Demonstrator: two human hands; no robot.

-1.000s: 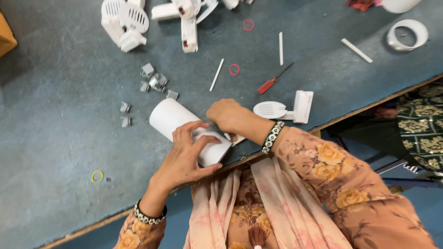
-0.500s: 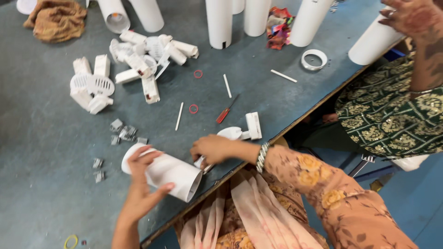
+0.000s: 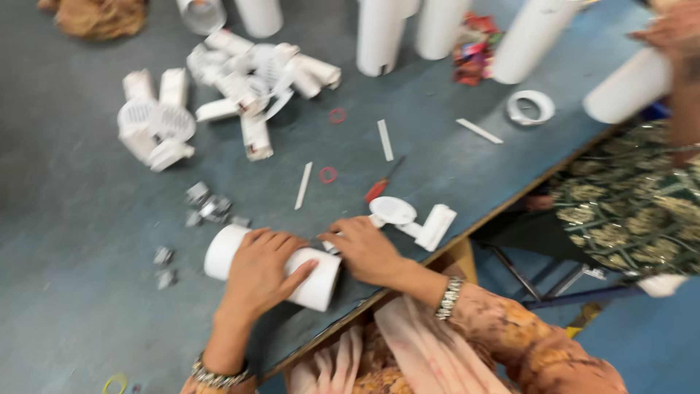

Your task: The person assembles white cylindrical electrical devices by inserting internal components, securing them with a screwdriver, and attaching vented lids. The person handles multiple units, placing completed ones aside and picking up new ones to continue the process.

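A white plastic cylinder [image 3: 226, 252] lies on its side on the grey table [image 3: 73, 219], near the front edge. My left hand [image 3: 261, 271] rests over the top of it, fingers spread and wrapped around it. My right hand [image 3: 367, 250] is at the cylinder's right end, fingers curled against it; what they pinch there is hidden. Just right of that hand lie a white round cap [image 3: 392, 210] and a white bracket piece [image 3: 434, 226]. A red-handled screwdriver [image 3: 379, 189] lies beyond them.
A heap of white plastic parts [image 3: 248, 80] sits at the back left, with small metal clips [image 3: 208, 208] nearer. Upright white tubes [image 3: 379, 33] line the far edge. Red rings [image 3: 328, 174], white strips [image 3: 303, 185] and a tape roll [image 3: 531, 108] lie about. Another person [image 3: 634, 197] holds a tube at the right.
The view has swung up and left, revealing the upright tubes and the parts heap. My left hand moved from the cylinder's end onto its top; my right hand stays at its right end.
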